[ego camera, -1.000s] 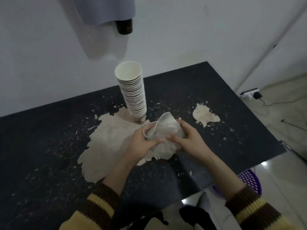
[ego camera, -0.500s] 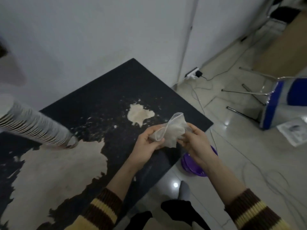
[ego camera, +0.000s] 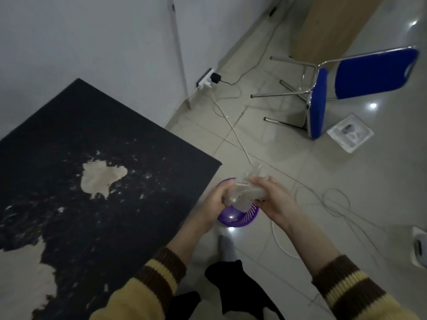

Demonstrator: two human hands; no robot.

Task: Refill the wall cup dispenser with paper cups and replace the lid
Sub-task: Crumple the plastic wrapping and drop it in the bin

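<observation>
Both my hands hold a crumpled clear plastic bag (ego camera: pixel 245 192) above a purple basket (ego camera: pixel 238 218) on the floor, just off the table's right edge. My left hand (ego camera: pixel 213 204) grips the bag's left side and my right hand (ego camera: pixel 275 202) grips its right side. The stack of paper cups and the wall dispenser are out of view.
A worn black table (ego camera: pixel 92 169) with peeled patches fills the left. A blue chair (ego camera: pixel 346 88) lies tipped on the tiled floor at the right. White cables (ego camera: pixel 233 125) run from a power strip (ego camera: pixel 205 79) by the wall. A packet (ego camera: pixel 350 132) lies beside the chair.
The view has swung right, away from the cup stack and dispenser. My hands have carried the plastic bag off the table to above the purple basket, crumpling it smaller.
</observation>
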